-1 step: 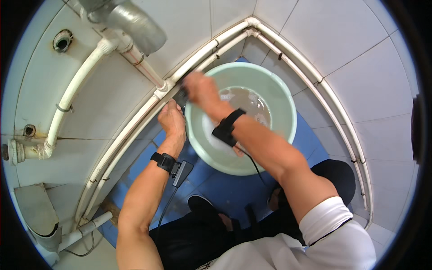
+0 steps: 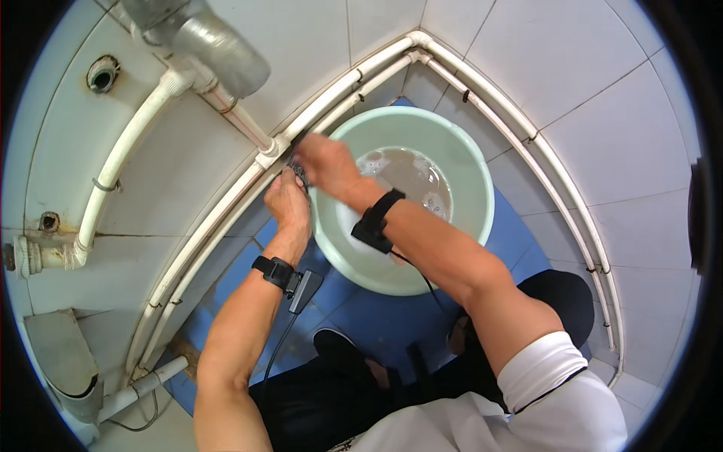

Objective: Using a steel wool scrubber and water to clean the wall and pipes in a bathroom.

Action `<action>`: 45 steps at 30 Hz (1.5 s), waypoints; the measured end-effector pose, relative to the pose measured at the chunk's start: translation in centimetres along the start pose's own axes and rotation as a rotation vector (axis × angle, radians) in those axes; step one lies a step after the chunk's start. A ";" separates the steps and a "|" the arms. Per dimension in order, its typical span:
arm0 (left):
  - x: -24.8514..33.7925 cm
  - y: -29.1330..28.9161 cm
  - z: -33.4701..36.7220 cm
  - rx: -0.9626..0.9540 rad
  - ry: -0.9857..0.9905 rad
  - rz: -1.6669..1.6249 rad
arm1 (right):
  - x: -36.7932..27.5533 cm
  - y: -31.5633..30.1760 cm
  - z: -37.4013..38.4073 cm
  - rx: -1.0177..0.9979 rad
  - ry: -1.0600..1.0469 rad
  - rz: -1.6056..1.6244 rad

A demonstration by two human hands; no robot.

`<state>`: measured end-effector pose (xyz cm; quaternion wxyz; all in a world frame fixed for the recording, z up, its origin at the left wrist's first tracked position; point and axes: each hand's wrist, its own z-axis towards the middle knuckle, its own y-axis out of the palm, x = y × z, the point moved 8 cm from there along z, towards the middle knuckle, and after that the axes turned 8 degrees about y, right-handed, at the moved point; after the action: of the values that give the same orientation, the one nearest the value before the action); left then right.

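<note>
By the left rim of a pale green basin [image 2: 478, 203], both hands come close together. My left hand [image 2: 286, 202] is closed, with its fingertips on a small dark, speckled thing [image 2: 299, 173] whose kind I cannot make out. Just above and to the right, my right hand [image 2: 329, 167] is curled and slightly blurred, close against that dark thing. Its fingertips and whatever lies in them are hidden. Cloudy, foamy water [image 2: 410, 177] stands in the basin. Beneath the right wrist, something white in the water is partly covered.
White pipes [image 2: 339, 75] run along the tiled walls and meet in the corner behind the basin. A silvery wrapped pipe [image 2: 222, 49] juts out at upper left. Blue floor tiles [image 2: 301, 335] lie under the basin. A cable [image 2: 275, 354] trails from my left wristband.
My right hand has moved a little left and down, closer to my left hand. More of the dark speckled thing shows between them. My left hand stays nearly in place.
</note>
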<state>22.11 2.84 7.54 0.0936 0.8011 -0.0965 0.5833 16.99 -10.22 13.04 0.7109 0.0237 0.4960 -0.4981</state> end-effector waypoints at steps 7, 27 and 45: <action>0.6 0.5 -0.6 -0.043 0.021 -0.050 | 4.6 -8.8 4.0 0.231 0.118 -0.212; 0.9 3.3 -1.8 -0.095 0.112 0.123 | 1.5 -2.2 -0.6 -0.076 -0.034 -0.029; -5.3 12.1 -3.2 -0.803 -0.103 0.608 | 13.1 -3.8 -15.6 -1.040 0.066 -0.706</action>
<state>14.43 -7.74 3.91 0.2151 0.6655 -0.5465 0.4607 3.71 -12.84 -2.67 0.4064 -0.4750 0.6729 -0.3955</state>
